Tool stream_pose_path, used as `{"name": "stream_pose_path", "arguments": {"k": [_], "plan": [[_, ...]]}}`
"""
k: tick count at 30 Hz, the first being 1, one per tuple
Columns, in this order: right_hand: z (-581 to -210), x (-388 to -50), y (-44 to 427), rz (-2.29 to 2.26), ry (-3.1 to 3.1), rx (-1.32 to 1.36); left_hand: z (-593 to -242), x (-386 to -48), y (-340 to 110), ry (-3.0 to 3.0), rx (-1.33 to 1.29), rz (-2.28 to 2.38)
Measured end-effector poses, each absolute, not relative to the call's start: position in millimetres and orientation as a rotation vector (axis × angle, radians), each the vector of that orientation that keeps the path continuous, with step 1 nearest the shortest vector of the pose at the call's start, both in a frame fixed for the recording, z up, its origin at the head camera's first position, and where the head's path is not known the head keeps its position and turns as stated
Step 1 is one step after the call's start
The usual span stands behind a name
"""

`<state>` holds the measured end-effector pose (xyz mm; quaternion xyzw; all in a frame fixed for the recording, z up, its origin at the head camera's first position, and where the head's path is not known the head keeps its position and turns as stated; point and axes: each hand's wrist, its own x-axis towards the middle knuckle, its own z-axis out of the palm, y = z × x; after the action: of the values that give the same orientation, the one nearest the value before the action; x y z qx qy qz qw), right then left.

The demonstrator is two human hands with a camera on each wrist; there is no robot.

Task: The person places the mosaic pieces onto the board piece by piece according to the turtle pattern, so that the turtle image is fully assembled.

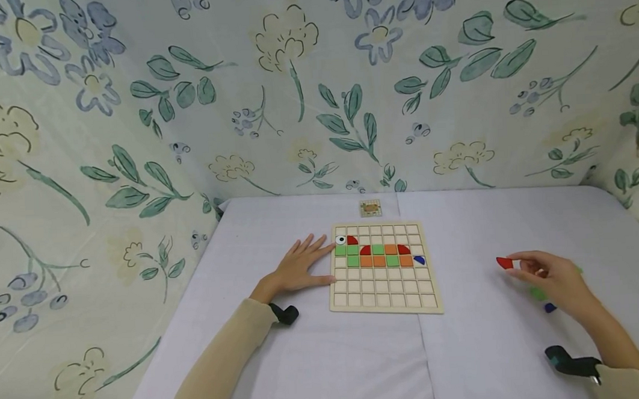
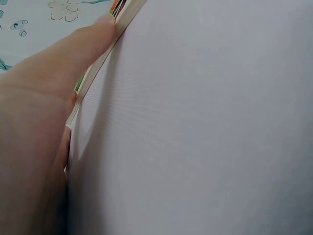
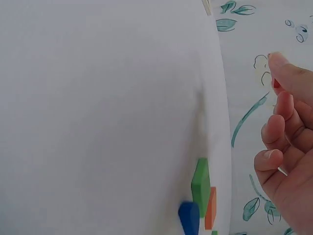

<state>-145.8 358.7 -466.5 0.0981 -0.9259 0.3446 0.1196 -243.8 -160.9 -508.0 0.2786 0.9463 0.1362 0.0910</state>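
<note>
From here I see left hand (image 1: 299,269) spread, touching board (image 1: 375,288); right hand (image 1: 555,279) pinches red piece (image 1: 504,263), well apart. Board squares hold coloured tiles (image 1: 379,261).

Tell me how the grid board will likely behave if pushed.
The grid board is probably stiff: its edges run straight and it lies flat. It should slide rather than roll or tip, being broad and thin on the white cloth. A hard push might jostle the coloured pieces lying in its squares.
</note>
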Motion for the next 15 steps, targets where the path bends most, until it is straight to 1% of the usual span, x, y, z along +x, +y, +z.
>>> {"name": "stream_pose_path", "arguments": {"k": [15], "plan": [[-460, -157, 293, 1.061, -2.713, 0.305, -510, -246, -161, 2.81, 0.821, 0.388]]}}
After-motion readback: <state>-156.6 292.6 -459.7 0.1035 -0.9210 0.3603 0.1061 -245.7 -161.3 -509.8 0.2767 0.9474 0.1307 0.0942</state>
